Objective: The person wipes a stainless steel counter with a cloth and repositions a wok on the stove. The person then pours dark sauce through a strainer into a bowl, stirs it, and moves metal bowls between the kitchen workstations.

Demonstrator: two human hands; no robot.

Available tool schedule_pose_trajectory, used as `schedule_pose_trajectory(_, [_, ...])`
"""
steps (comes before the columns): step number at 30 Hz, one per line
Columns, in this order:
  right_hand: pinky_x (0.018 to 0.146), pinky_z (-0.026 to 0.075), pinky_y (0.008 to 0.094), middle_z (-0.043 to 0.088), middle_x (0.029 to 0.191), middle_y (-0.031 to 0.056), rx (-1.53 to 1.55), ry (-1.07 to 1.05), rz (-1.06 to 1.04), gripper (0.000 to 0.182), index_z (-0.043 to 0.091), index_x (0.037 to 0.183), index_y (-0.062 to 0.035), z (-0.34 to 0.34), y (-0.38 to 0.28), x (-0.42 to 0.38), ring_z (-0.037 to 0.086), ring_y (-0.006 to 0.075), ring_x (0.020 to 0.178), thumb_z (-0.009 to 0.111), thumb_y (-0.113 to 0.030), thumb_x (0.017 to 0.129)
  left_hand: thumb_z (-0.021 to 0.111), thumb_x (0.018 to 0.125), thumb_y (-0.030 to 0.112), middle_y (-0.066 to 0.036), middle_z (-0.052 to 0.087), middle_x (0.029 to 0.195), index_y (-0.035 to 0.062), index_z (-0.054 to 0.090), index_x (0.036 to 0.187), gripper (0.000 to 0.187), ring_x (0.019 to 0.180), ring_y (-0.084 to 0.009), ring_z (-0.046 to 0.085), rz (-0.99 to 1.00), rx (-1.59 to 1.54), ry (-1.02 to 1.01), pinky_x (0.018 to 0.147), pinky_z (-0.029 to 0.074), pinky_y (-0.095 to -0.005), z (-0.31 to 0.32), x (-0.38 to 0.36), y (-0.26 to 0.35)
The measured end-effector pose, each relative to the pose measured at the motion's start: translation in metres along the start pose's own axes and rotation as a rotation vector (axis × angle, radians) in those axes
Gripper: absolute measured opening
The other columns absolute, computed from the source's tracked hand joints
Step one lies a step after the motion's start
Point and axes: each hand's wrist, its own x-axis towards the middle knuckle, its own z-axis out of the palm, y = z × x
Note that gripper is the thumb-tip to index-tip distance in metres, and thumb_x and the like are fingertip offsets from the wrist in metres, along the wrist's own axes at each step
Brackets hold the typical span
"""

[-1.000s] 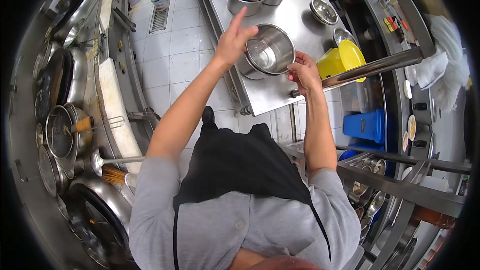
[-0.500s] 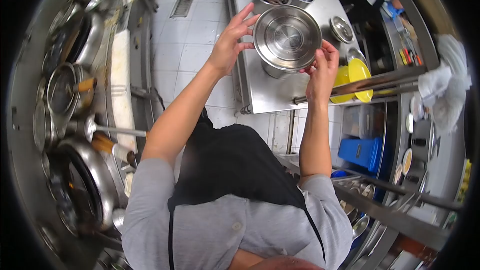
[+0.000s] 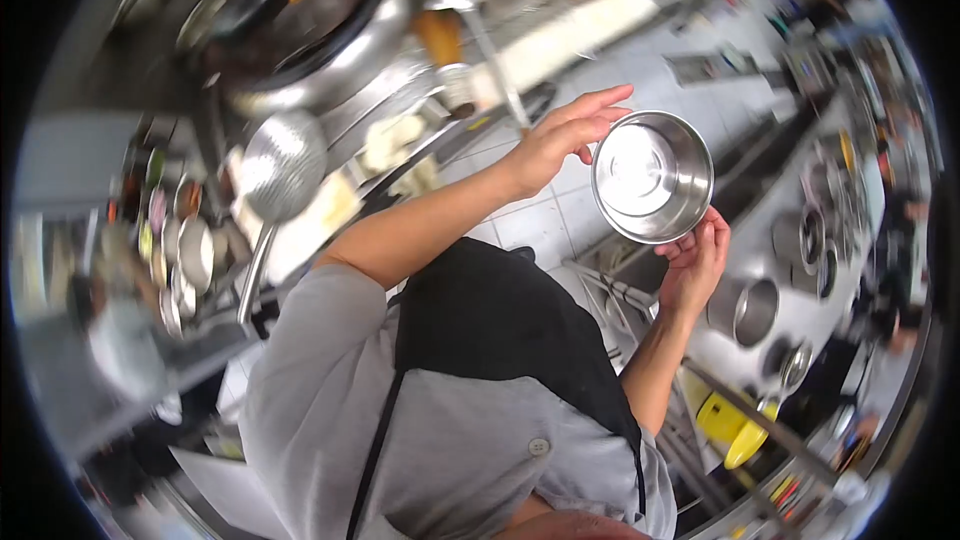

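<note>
Between my two hands is a round stainless steel pot (image 3: 690,202), tilted so that its shiny bare inside faces me. My left hand (image 3: 562,140) meets the rim on the upper left, with the fingers stretched along the edge and the thumb side partly hidden. From below right, my right hand (image 3: 694,265) grips the pot's wall, and some of its fingers are hidden behind it. The pot is held in the air above the tiled floor, between the steel table and the stove side.
A steel table (image 3: 715,360) at right carries another steel pot (image 3: 750,311), more pots and a yellow bowl (image 3: 748,443) near its end. Along the stove at upper left are a large wok (image 3: 330,60), a perforated skimmer (image 3: 283,165) and a ladle (image 3: 490,50). Another person (image 3: 125,335) is blurred at far left.
My body and view have turned left, away from the table toward the stove. The pot has come off the table in both hands, and its inside now shows.
</note>
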Motion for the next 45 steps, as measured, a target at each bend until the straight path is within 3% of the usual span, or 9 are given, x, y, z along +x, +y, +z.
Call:
schedule_pose_trajectory(6, [0.06,0.055,0.0305,0.057,0.122,0.0106,-0.061,-0.437,0.131,0.036,0.051,0.128,-0.0023,0.172,0.031,-0.029,0.062,0.0161,0.09,0.057,-0.024,0.101,0.056,0.09,0.053,-0.01,0.05,0.149,0.0071,0.036,0.156,0.083,0.106,-0.0143,0.046,0.205,0.126,0.511,0.091,0.041,-0.0295,-0.097,-0.162,0.069])
schedule_pose_trajectory(11, [0.061,0.056,0.0293,0.057,0.122,0.0098,-0.091,-0.798,0.253,0.035,0.05,0.13,-0.006,0.331,0.087,-0.084,0.061,0.0161,0.092,0.057,-0.023,0.1,0.053,0.088,0.061,-0.01,0.048,0.151,0.0084,0.036,0.156,0.087,0.111,-0.0155,0.048,0.262,0.164,0.928,0.1,0.038,-0.0408,-0.167,-0.3,0.106])
schedule_pose_trajectory(14, [0.062,0.056,0.0317,0.059,0.116,0.007,-0.199,-0.876,0.303,0.033,0.051,0.128,-0.0074,0.401,0.147,-0.11,0.06,0.0163,0.087,0.056,-0.026,0.101,0.051,0.093,0.049,-0.007,0.051,0.148,0.0123,0.039,0.155,0.073,0.11,-0.013,0.049,0.252,0.125,1.073,0.096,0.04,-0.0371,-0.22,-0.353,0.102])
schedule_pose_trajectory(19, [0.062,0.055,0.0314,0.061,0.106,0.0048,-0.324,-0.87,0.497,0.027,0.053,0.124,-0.0086,0.467,0.217,-0.126,0.058,0.0149,0.083,0.055,-0.024,0.101,0.047,0.095,0.055,-0.006,0.049,0.148,0.0212,0.042,0.154,0.069,0.11,-0.017,0.044,0.087,0.09,1.136,0.097,0.037,-0.0388,-0.303,-0.393,0.076])
schedule_pose_trajectory(29, [0.069,0.056,0.0347,0.068,0.113,0.0044,-0.437,-1.072,0.52,0.036,0.065,0.121,-0.0077,0.438,0.212,-0.115,0.063,0.0159,0.087,0.059,-0.037,0.1,0.042,0.096,0.058,-0.016,0.046,0.151,0.0152,0.04,0.154,0.072,0.132,-0.0256,0.045,0.131,-0.01,1.255,0.105,0.039,-0.0441,-0.295,-0.426,0.088])
schedule_pose_trajectory(35, [0.066,0.057,0.0361,0.073,0.105,0.0091,-0.862,-1.45,0.845,0.041,0.069,0.115,-0.002,0.328,0.249,-0.081,0.066,0.0181,0.082,0.064,-0.038,0.097,0.041,0.097,0.062,-0.017,0.059,0.138,0.0061,0.042,0.151,0.078,0.111,-0.0228,0.062,0.245,-0.291,1.047,0.095,0.049,-0.0406,-0.234,-0.473,0.089])
schedule_pose_trajectory(38, [0.069,0.058,0.0401,0.069,0.111,0.0124,-0.986,-1.009,0.968,0.04,0.061,0.129,-0.0038,0.277,0.311,-0.059,0.066,0.0218,0.092,0.061,-0.028,0.098,0.039,0.097,0.061,-0.018,0.06,0.137,0.0038,0.047,0.148,0.077,0.11,-0.0235,0.063,0.2,-0.36,0.96,0.094,0.052,-0.0406,-0.213,-0.472,0.086])
schedule_pose_trajectory(41, [0.071,0.058,0.043,0.063,0.121,0.0134,-0.746,-0.548,0.788,0.043,0.056,0.135,-0.0067,0.284,0.333,-0.056,0.062,0.0228,0.103,0.064,-0.018,0.094,0.039,0.096,0.063,-0.023,0.059,0.137,-0.0005,0.05,0.144,0.08,0.112,-0.0272,0.063,0.074,-0.291,0.86,0.092,0.053,-0.0416,-0.202,-0.456,0.078])
schedule_pose_trajectory(45, [0.072,0.056,0.0401,0.064,0.119,0.0095,-0.68,-0.775,0.723,0.04,0.06,0.129,-0.0088,0.283,0.38,-0.03,0.062,0.0219,0.101,0.069,-0.013,0.091,0.048,0.101,0.047,-0.017,0.06,0.138,-0.0013,0.052,0.142,0.064,0.115,-0.0228,0.062,-0.208,-0.239,0.698,0.097,0.052,-0.0399,-0.197,-0.421,0.051])
